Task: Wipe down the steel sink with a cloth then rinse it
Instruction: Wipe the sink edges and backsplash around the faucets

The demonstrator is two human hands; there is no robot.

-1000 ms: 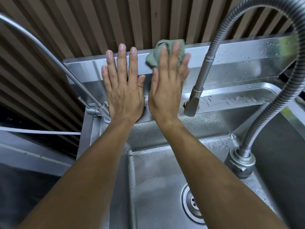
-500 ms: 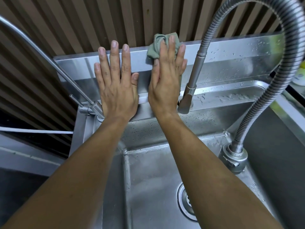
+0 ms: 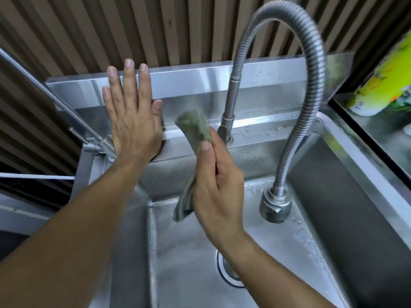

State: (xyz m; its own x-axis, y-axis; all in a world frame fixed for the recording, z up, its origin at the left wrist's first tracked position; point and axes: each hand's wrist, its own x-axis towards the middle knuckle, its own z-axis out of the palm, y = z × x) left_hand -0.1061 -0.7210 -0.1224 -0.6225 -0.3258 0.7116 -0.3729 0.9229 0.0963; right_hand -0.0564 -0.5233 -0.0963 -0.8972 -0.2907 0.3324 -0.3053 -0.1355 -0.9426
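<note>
Head view: wet steel sink (image 3: 347, 170) under slatted wall (image 3: 155, 30); left hand (image 3: 133, 121) flat on backsplash (image 3: 200, 85), right hand (image 3: 215, 185) grasping cloth (image 3: 195, 127).

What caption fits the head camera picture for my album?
Left hand rests flat on the steel sink's backsplash while the right hand holds a green cloth over the basin.

The left hand (image 3: 133, 121) lies flat on the upright steel backsplash (image 3: 200, 85) of the stainless steel sink (image 3: 322, 196) — a thin straight steel tap (image 3: 73, 121) just to its left. To its right the right hand (image 3: 216, 187) holds the grey-green cloth (image 3: 195, 130) above the basin, the drain (image 3: 224, 272) below its wrist. Right of that hand stands the coiled steel hose faucet (image 3: 311, 85); farther right, a yellow-green bottle (image 3: 382, 74) on the counter.
</note>
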